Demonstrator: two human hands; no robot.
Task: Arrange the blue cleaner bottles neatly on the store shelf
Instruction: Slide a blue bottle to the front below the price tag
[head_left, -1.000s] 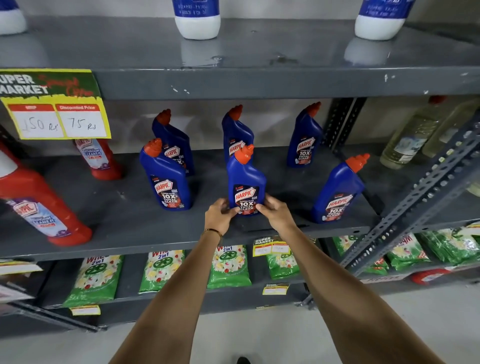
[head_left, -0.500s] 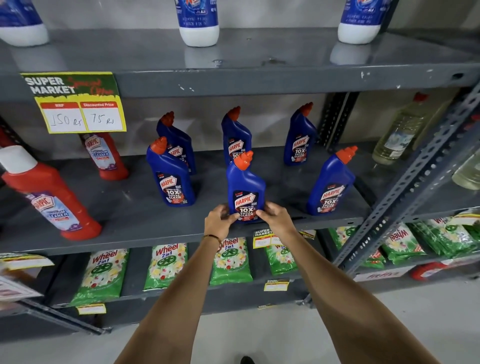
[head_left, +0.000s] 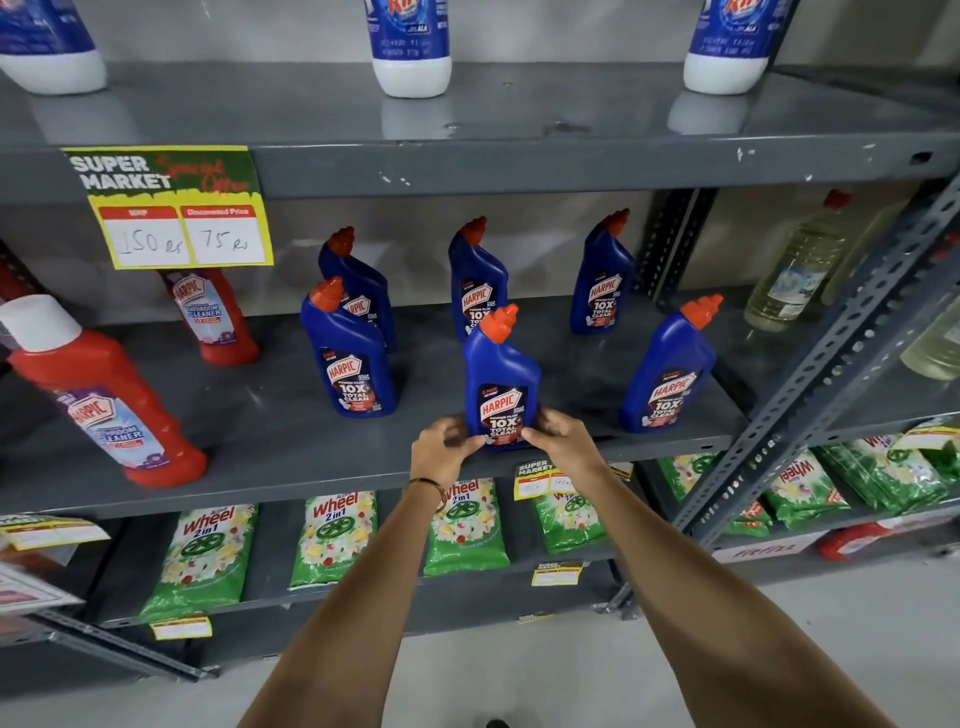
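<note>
Several blue cleaner bottles with orange caps stand on the grey middle shelf. The front middle bottle is upright near the shelf's front edge. My left hand grips its base from the left and my right hand grips it from the right. A front left bottle and a front right bottle stand on either side. Behind them are three more: back left, back middle and back right.
Two red bathroom cleaner bottles stand at the shelf's left. A yellow price sign hangs from the upper shelf, which carries white-and-blue bottles. Clear bottles sit at right behind a slanted metal strut. Green detergent packs fill the lower shelf.
The view has shifted slightly up and left. Both hands stay on the front middle bottle's base, and it has slid a little toward the shelf's front edge.
</note>
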